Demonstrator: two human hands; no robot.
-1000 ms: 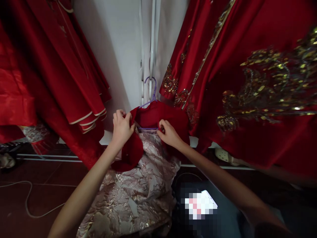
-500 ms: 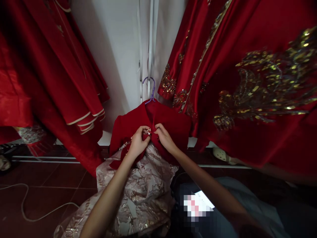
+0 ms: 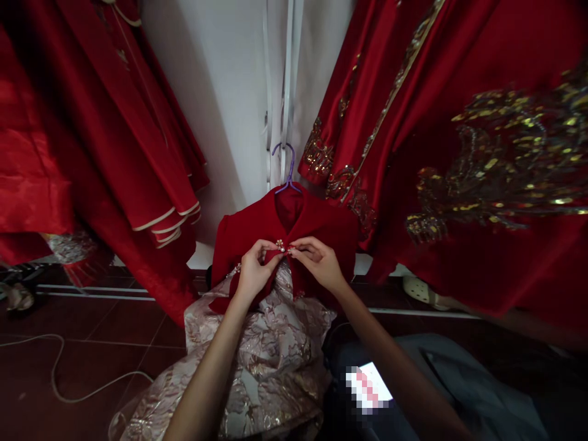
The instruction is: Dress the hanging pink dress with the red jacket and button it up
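Note:
A short red jacket (image 3: 252,223) hangs on a purple hanger (image 3: 291,164) over a pale, shiny brocade skirt (image 3: 264,343). My left hand (image 3: 256,269) pinches the jacket's front edge beside a small jewelled button (image 3: 280,244) with pearl-like beads. From the other side, my right hand (image 3: 321,264) grips the opposite front edge, its fingertips almost meeting the left ones at the button. Whether the button sits in a loop cannot be made out between the fingers. Below my hands the jacket's two fronts hang apart.
Red garments with pale piping (image 3: 151,171) hang at left; a red garment with gold sequins (image 3: 500,159) hangs at right. Behind stands a white door (image 3: 202,79). A lit phone (image 3: 374,383) lies low right, a cable (image 3: 59,373) on the floor, a cream clog (image 3: 418,291) under the rack.
My right hand has come in to the jacket's front edge at the button, bringing the two fronts together at the chest. The whole view has shifted slightly.

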